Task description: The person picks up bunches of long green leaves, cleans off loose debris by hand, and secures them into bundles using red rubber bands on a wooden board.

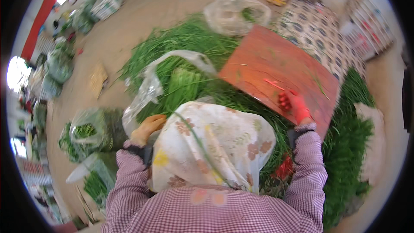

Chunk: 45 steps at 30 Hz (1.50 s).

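Note:
My left hand [149,128], in a yellowish glove, lies against the near edge of a clear plastic bag [152,87], fingers stretched toward the right. Inside the bag stands a bundle of long green stalks [184,85], like garlic chives. Over on the reddish board [254,62], my right hand [295,104] is in a red glove with darker fingertips. Its fingers are curled, and what is in them, if anything, is too small to make out. A thin red strip [273,83] shows just beyond them. A flowered cloth [215,142] covers my lap.
Loose green stalks [185,36] spread behind the bag. More greens [347,146] are heaped at the right. Filled bags [97,127] stand at the left. Another clear bag [224,15] lies beyond the board, next to a patterned mat [304,21].

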Each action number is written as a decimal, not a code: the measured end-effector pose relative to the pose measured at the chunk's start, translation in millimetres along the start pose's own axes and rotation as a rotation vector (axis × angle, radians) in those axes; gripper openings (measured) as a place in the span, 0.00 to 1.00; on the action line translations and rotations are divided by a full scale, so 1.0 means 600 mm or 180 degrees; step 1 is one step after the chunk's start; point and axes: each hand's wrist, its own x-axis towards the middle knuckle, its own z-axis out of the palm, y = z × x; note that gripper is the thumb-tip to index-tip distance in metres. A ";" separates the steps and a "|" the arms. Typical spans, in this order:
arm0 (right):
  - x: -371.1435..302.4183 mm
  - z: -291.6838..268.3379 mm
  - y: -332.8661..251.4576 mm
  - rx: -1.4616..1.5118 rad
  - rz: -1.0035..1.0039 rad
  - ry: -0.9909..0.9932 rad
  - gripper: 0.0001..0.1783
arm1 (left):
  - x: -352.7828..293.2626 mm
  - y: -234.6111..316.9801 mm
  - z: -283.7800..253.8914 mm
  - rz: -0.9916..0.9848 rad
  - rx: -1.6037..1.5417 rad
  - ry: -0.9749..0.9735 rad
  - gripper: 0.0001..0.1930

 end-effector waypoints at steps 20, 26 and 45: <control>0.288 0.620 0.127 -0.0161 -0.0052 -0.1008 0.32 | 0.239 -0.263 0.084 -0.2278 -0.1162 0.1392 0.36; 0.334 0.673 0.209 -0.0476 -0.0571 -0.0169 0.56 | 0.295 -0.241 0.080 -0.3059 -0.0462 0.0609 0.43; 0.225 0.583 0.200 0.1599 -0.0309 -0.0529 0.42 | 0.320 -0.185 0.100 -0.2232 -0.2675 0.0907 0.19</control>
